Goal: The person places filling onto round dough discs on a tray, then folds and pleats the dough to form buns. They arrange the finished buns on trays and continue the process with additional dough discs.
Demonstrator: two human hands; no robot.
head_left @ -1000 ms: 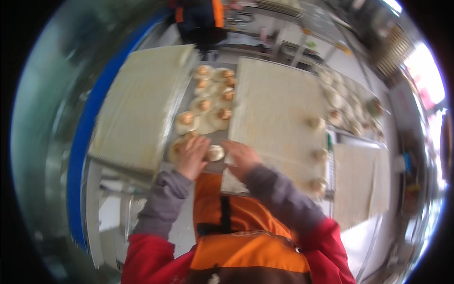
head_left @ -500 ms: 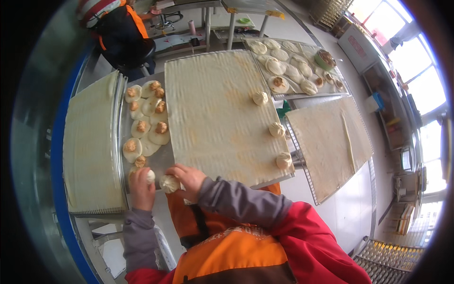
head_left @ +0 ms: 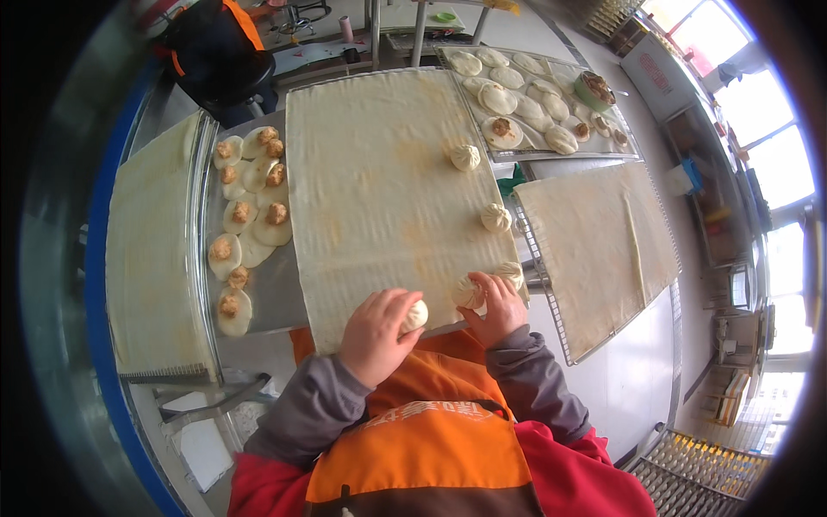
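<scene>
Grey sleeve [head_left: 312, 412] slanting up and rightward, the left hand [head_left: 377, 334] curves, back uppermost, with bent fingers and thumb around a pleated bun [head_left: 415, 316] at the near edge of the cream cloth [head_left: 379, 198]. The right hand [head_left: 498, 312], tilted leftward, grips a second bun [head_left: 462, 291] between fingers and thumb, just beside a third bun [head_left: 512, 274].

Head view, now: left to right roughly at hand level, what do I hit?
Cloth-covered tray → dough round topped with filling → left hand → bun it holds → another bun → right hand touching that one → cloth-covered rack.
</scene>
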